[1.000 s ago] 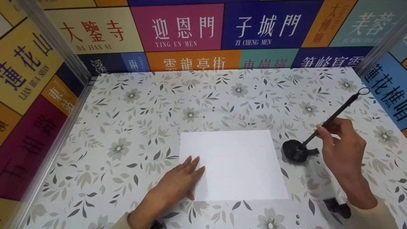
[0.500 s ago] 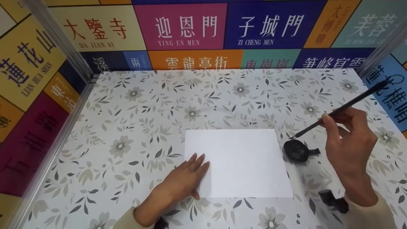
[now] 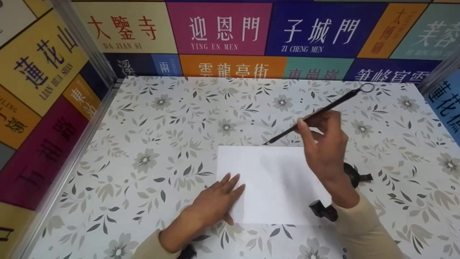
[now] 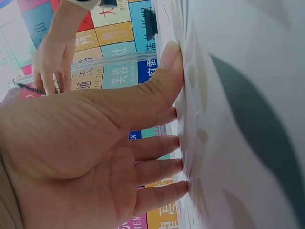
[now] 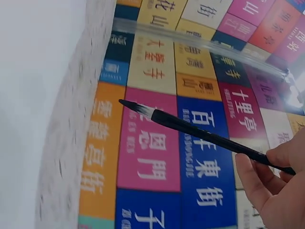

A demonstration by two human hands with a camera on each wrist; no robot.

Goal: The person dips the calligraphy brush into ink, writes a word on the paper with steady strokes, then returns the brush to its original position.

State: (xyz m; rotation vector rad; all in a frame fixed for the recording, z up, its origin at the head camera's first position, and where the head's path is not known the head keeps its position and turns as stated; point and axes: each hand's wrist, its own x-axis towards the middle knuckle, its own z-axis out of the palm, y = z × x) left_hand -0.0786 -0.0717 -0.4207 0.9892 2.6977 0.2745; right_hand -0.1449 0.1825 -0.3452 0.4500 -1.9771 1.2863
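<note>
Wears long, plain sleeves in pale beige, covering both arms down to the wrist. On the left, shows a beige sleeve (image 3: 149,248) with a smooth, snug cuff, and a black wrist unit (image 3: 187,251) poking out at the near edge, mostly cut off from view. On the right, shows a longer stretch of beige sleeve (image 3: 368,230), softly creased, plus a black wrist camera (image 3: 323,210) in two chunky, angular lumps by the cuff. Leaves left hand (image 3: 215,202) and right hand (image 3: 326,151) ungloved.
</note>
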